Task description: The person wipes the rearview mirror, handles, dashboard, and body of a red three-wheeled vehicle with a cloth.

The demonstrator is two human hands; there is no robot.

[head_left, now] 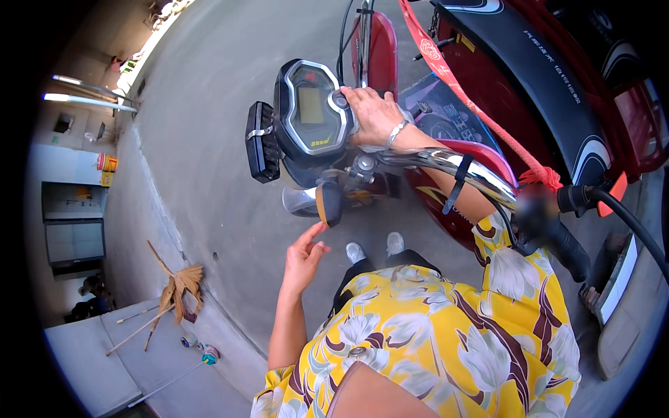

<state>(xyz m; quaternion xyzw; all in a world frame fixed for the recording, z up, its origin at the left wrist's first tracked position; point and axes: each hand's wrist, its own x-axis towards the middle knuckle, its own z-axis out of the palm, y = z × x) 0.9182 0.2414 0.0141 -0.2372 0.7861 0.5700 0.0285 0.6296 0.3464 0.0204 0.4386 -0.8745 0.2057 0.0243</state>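
Observation:
A vehicle's instrument panel (311, 108) with a grey screen and silver trim is mounted at the handlebar (435, 159). My right hand (376, 115), a bracelet at its wrist, lies on the panel's right side. Its fingertips rest near a round dark knob (340, 99), and the thumb is partly hidden. Below the panel sits a small lamp (329, 205) with an orange face and dark housing. My left hand (305, 259) reaches up to its lower edge, index fingertip at the orange face. The other fingers are loosely bent, with nothing visible in them.
A dark rectangular box (261, 143) is strapped left of the panel. The vehicle's red and black body (516, 76) fills the upper right, with a pink strap (474, 104) across it. A dry leaf fan (182, 289) lies at the left by a low ledge (230, 348).

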